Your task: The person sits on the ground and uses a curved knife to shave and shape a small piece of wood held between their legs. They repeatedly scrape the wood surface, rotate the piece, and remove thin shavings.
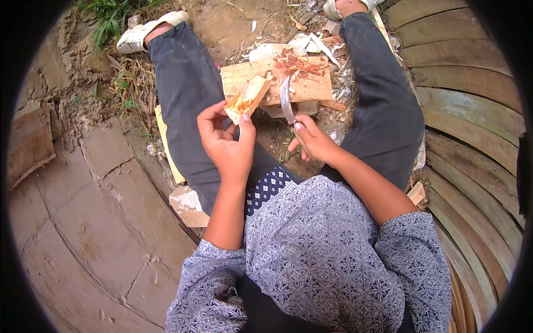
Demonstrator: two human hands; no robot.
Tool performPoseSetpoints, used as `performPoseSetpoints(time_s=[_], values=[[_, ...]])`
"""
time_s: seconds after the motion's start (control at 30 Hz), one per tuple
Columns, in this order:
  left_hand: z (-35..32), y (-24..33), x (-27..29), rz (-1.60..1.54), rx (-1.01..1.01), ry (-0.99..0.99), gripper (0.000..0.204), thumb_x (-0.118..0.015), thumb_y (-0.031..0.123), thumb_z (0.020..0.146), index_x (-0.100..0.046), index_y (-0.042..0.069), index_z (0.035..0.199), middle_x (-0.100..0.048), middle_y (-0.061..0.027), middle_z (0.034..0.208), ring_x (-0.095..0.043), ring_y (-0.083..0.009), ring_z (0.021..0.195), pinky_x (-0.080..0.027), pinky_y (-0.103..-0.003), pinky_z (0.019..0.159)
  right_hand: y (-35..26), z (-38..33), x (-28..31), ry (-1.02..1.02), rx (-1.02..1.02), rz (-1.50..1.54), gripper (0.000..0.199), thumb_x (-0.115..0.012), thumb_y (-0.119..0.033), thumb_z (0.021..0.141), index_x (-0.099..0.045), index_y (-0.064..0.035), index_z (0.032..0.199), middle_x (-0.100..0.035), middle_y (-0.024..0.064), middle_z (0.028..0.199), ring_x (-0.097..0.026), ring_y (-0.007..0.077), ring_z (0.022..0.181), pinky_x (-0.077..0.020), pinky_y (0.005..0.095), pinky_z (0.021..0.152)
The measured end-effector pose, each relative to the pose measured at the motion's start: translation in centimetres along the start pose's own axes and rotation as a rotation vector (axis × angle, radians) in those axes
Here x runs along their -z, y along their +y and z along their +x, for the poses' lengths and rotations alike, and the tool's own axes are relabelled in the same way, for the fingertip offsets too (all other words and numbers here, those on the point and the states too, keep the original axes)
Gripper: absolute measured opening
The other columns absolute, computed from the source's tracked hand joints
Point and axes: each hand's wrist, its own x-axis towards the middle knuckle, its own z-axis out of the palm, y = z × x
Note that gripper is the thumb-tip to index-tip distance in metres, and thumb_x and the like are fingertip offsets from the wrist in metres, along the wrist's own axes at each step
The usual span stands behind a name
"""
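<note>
My left hand (pixel 226 136) grips a pale wooden block (pixel 247 100) with orange-brown patches on its upper face, thumb at the near end and fingers along the left side. My right hand (pixel 312 140) is closed round the thin handle of a curved knife (pixel 286 99), its grey blade pointing away from me. Blade and block are apart. Just beyond both hands lies a thick wooden board (pixel 311 86), with reddish-brown shavings (pixel 297 65) scattered over its top.
My legs in dark trousers (pixel 191 94) spread to either side of the board. Pale wood chips (pixel 325 49) litter the ground behind it. A wall of wooden planks (pixel 461 72) stands at right. Cracked paving (pixel 94 222) covers the left, with grass (pixel 105 22) at the far left.
</note>
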Motion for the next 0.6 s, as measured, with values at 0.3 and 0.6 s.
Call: performPoseSetpoints(time_s=[0.3, 0.6], values=[[0.1, -0.7, 0.4, 0.015, 0.002, 0.008, 0.042, -0.067, -0.006, 0.088, -0.049, -0.001, 0.126, -0.053, -0.0096, 0.113, -0.059, -0.0168, 0.107, -0.059, -0.032, 0.089, 5.3, -0.9, -0.3, -0.169, -0.010, -0.480, 0.029, -0.047, -0.028, 0.107, -0.061, -0.0068, 0.120, -0.068, 0.0095, 0.085, -0.068, 0.0216, 0.077, -0.0526, 0.0382, 0.075], [0.2, -1.0, 0.5, -0.017, 0.005, -0.013, 0.043, -0.070, -0.006, 0.088, -0.050, 0.000, 0.125, -0.053, -0.0097, 0.114, -0.059, -0.0168, 0.107, -0.059, -0.033, 0.090, 0.1, -2.8, 1.0, 0.431, 0.314, -0.235, 0.034, -0.072, -0.025, 0.097, -0.058, -0.0046, 0.120, -0.066, 0.0084, 0.080, -0.065, 0.0155, 0.070, -0.0504, 0.0324, 0.063]])
